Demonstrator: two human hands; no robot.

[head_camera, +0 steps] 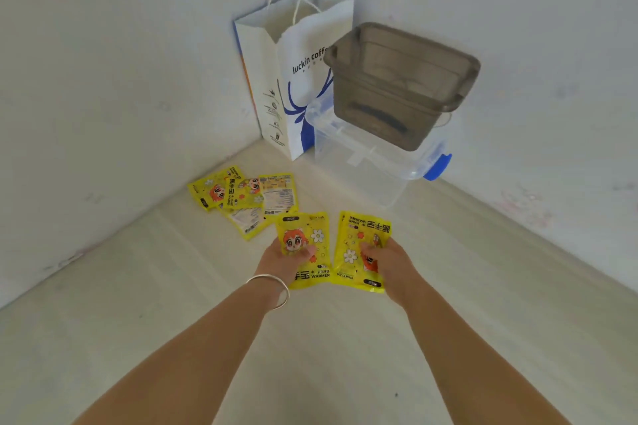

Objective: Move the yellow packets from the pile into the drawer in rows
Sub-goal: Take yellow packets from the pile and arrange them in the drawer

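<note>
Both hands reach forward over the pale floor [448, 269], each grasping one yellow packet. The left hand [286, 260] holds the left packet [305, 248] from below, thumb pressed on its printed front, with the cartoon face upright toward the camera. The right hand [388, 260] grips the right packet [360, 250] in the same way, thumb on its front, but this one is turned so its print reads upside down. The two packets sit side by side, edges nearly touching, between the hands and the far corner of the floor. A silver bangle [272, 290] circles the left wrist. Beyond the left hand, toward the left wall, the pile of yellow packets [245, 198] lies spread on the floor, some overlapping, some showing their white label backs. In the far corner where the walls meet stands a white paper bag [272, 79] with blue print. Just beside it a clear plastic box [366, 162] with a blue clasp rests on the floor, and a smoky grey bin [397, 86] sits tilted on top of it.
</note>
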